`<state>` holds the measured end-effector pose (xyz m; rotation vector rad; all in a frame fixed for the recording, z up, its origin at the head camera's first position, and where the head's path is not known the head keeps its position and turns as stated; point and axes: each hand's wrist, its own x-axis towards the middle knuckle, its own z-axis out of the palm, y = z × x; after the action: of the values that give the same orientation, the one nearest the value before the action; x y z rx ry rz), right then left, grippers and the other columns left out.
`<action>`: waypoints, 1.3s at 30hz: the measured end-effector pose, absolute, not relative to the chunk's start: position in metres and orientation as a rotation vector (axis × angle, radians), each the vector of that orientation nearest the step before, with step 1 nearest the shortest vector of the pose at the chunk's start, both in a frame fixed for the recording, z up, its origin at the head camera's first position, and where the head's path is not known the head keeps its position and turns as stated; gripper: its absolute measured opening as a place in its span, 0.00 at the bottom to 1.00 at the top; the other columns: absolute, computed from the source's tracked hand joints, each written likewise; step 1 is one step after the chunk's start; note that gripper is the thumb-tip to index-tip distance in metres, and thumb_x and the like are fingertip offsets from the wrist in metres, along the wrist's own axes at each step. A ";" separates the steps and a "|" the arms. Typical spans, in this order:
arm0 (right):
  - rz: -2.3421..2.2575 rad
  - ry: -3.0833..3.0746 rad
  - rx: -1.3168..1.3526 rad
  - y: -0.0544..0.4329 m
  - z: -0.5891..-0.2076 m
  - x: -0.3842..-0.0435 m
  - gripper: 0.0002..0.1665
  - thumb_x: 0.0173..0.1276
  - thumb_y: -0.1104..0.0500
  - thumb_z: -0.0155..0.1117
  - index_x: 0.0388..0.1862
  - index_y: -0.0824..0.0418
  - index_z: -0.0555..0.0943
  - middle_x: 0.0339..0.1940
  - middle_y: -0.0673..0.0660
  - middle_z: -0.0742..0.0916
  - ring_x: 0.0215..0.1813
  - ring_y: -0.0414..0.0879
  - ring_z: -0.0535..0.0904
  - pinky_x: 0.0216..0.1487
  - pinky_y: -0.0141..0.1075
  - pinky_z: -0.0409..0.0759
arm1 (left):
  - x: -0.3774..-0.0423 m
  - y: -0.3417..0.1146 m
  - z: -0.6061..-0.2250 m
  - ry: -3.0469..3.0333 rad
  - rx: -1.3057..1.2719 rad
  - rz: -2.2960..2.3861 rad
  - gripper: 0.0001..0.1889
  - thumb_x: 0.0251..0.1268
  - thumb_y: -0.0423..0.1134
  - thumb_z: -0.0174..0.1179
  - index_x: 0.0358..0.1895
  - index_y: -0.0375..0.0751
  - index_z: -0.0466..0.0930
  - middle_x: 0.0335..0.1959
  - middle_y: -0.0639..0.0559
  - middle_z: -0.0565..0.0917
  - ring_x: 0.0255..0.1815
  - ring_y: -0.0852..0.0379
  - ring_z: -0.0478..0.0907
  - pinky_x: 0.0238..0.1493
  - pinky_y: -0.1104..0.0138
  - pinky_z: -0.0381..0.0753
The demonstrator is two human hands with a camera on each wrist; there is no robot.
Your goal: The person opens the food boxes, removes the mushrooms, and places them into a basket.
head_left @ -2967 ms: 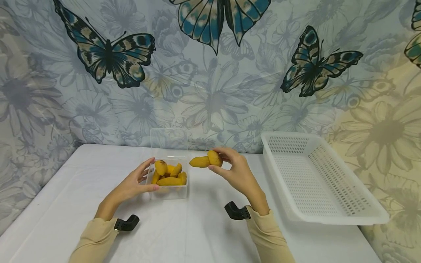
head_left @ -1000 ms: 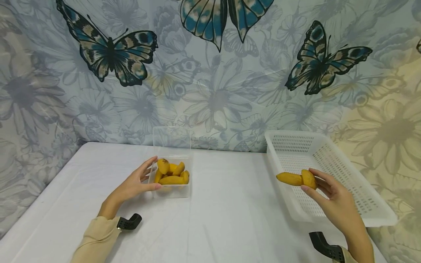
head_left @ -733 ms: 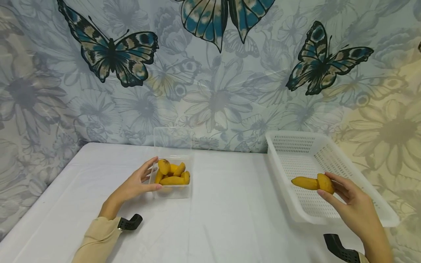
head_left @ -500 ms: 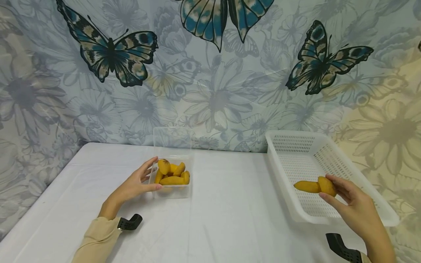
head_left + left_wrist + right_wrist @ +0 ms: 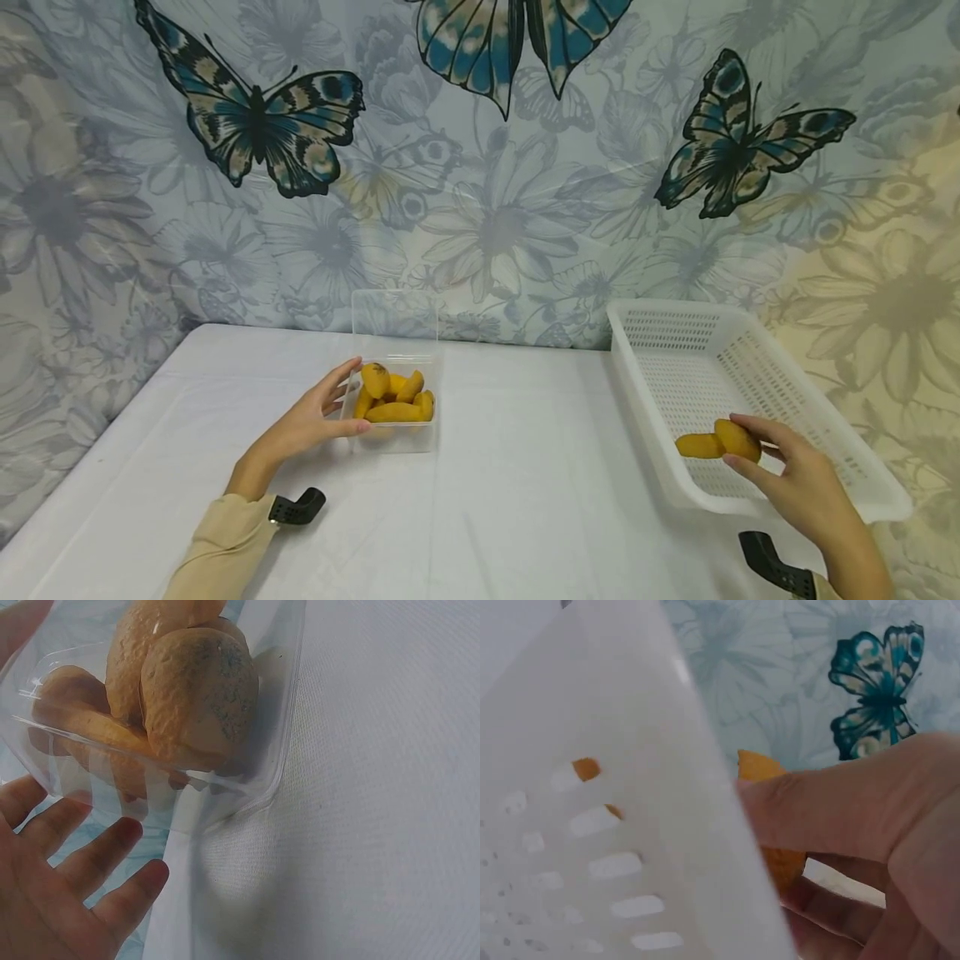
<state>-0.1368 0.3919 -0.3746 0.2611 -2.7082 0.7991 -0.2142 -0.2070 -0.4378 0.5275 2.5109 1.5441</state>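
In the head view my left hand [image 5: 311, 417] spans the left side of a clear plastic box [image 5: 393, 439], thumb at the front rim and index finger at the back corner. Several lumpy yellow pieces [image 5: 396, 412], banana-like in shape, fill the box; its transparent lid stands raised behind. The left wrist view shows the other fingers [image 5: 127, 896] spread beside the wall. My right hand [image 5: 806, 479] pinches a knobbly yellow piece [image 5: 699, 446], long at one end and rounded at the other, low inside the white basket [image 5: 795, 504]. The basket wall hides part of it in the right wrist view.
The slotted basket stands at the right edge of the table, under my right hand. A white cloth [image 5: 517, 467] covers the table. Right behind it hangs a butterfly-print backdrop [image 5: 498, 208].
My right hand has carried the yellow piece from beside the box rightward to the basket, then lowered it within the rim. The left hand stays at the box.
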 end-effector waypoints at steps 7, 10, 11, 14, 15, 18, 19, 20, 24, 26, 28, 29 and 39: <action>0.820 -2.695 0.372 0.390 -0.381 -0.142 0.28 0.54 0.70 0.75 0.55 0.71 0.80 0.48 0.17 0.72 0.48 0.09 0.66 0.45 0.07 0.68 | -0.215 -0.206 -0.437 2.513 0.522 1.536 0.50 0.64 0.44 0.68 0.81 0.53 0.42 0.82 0.39 0.47 0.77 0.26 0.50 0.74 0.35 0.55; 0.784 -2.733 0.350 0.389 -0.383 -0.143 0.28 0.52 0.71 0.76 0.54 0.70 0.81 0.48 0.35 0.84 0.46 0.09 0.66 0.43 0.08 0.69 | -0.214 -0.206 -0.438 2.511 0.520 1.536 0.50 0.63 0.44 0.68 0.81 0.53 0.42 0.82 0.39 0.47 0.77 0.26 0.50 0.74 0.35 0.55; 0.768 -2.752 0.337 0.389 -0.384 -0.143 0.28 0.52 0.71 0.76 0.54 0.70 0.81 0.48 0.44 0.87 0.46 0.09 0.65 0.42 0.08 0.69 | -0.214 -0.206 -0.438 2.511 0.520 1.535 0.50 0.63 0.44 0.68 0.81 0.53 0.42 0.82 0.39 0.47 0.77 0.26 0.50 0.74 0.35 0.55; 0.719 -2.805 0.299 0.389 -0.384 -0.144 0.28 0.50 0.70 0.77 0.53 0.70 0.81 0.48 0.68 0.87 0.44 0.10 0.64 0.40 0.10 0.70 | -0.214 -0.206 -0.437 2.510 0.523 1.537 0.50 0.63 0.44 0.68 0.81 0.52 0.42 0.82 0.39 0.47 0.77 0.26 0.50 0.74 0.35 0.55; 0.701 -2.824 0.281 0.389 -0.384 -0.144 0.28 0.50 0.69 0.77 0.53 0.69 0.82 0.48 0.69 0.87 0.43 0.10 0.64 0.39 0.10 0.70 | -0.213 -0.206 -0.437 2.510 0.526 1.538 0.50 0.63 0.43 0.68 0.81 0.52 0.42 0.82 0.39 0.47 0.77 0.26 0.50 0.74 0.35 0.55; 0.670 -2.886 0.228 0.390 -0.381 -0.145 0.28 0.52 0.67 0.78 0.53 0.70 0.81 0.49 0.72 0.86 0.43 0.23 0.76 0.37 0.16 0.75 | -0.214 -0.206 -0.437 2.511 0.531 1.538 0.50 0.64 0.43 0.68 0.81 0.52 0.42 0.82 0.39 0.46 0.77 0.26 0.50 0.74 0.35 0.55; 0.661 -2.909 0.204 0.390 -0.380 -0.146 0.28 0.53 0.66 0.77 0.54 0.69 0.81 0.49 0.72 0.86 0.44 0.31 0.81 0.37 0.19 0.77 | -0.214 -0.206 -0.437 2.511 0.531 1.537 0.50 0.64 0.43 0.68 0.81 0.52 0.42 0.82 0.39 0.46 0.77 0.26 0.50 0.74 0.35 0.55; 0.653 -2.934 0.183 0.390 -0.378 -0.146 0.29 0.54 0.65 0.77 0.55 0.69 0.80 0.50 0.73 0.86 0.45 0.41 0.85 0.39 0.25 0.81 | -0.214 -0.206 -0.437 2.511 0.531 1.537 0.50 0.64 0.43 0.68 0.81 0.52 0.42 0.82 0.39 0.46 0.77 0.26 0.50 0.74 0.35 0.55; 0.654 -3.041 0.108 0.391 -0.375 -0.146 0.32 0.61 0.57 0.74 0.61 0.70 0.76 0.55 0.79 0.81 0.51 0.75 0.81 0.48 0.54 0.84 | -0.215 -0.206 -0.436 2.506 0.532 1.534 0.50 0.64 0.43 0.68 0.81 0.51 0.42 0.82 0.39 0.46 0.77 0.26 0.50 0.74 0.34 0.55; 0.655 -3.060 0.091 0.391 -0.376 -0.146 0.34 0.62 0.55 0.73 0.62 0.71 0.75 0.56 0.81 0.80 0.53 0.77 0.79 0.50 0.63 0.80 | -0.215 -0.206 -0.436 2.504 0.532 1.537 0.50 0.64 0.43 0.67 0.81 0.51 0.42 0.82 0.39 0.46 0.77 0.26 0.49 0.74 0.34 0.54; 0.652 -3.058 0.093 0.390 -0.376 -0.146 0.34 0.62 0.54 0.73 0.62 0.71 0.75 0.56 0.81 0.80 0.53 0.77 0.79 0.50 0.64 0.79 | -0.215 -0.206 -0.437 2.505 0.530 1.534 0.50 0.64 0.44 0.67 0.81 0.51 0.42 0.82 0.39 0.45 0.78 0.26 0.49 0.74 0.34 0.54; 0.649 -3.048 0.098 0.390 -0.377 -0.145 0.33 0.62 0.54 0.73 0.61 0.71 0.76 0.55 0.80 0.80 0.52 0.76 0.79 0.51 0.63 0.80 | -0.215 -0.206 -0.437 2.505 0.527 1.536 0.50 0.64 0.44 0.67 0.81 0.52 0.42 0.82 0.39 0.46 0.78 0.26 0.49 0.74 0.34 0.54; 0.677 -3.022 0.117 0.387 -0.375 -0.143 0.34 0.64 0.53 0.72 0.63 0.70 0.75 0.59 0.77 0.80 0.56 0.75 0.78 0.52 0.50 0.84 | -0.215 -0.206 -0.436 2.509 0.514 1.530 0.50 0.64 0.44 0.68 0.81 0.52 0.42 0.82 0.39 0.46 0.78 0.26 0.49 0.74 0.35 0.55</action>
<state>-0.1432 0.3868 -0.3749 0.1174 -3.0215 0.6766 -0.2151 -0.2065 -0.4358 0.5141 2.5093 1.5299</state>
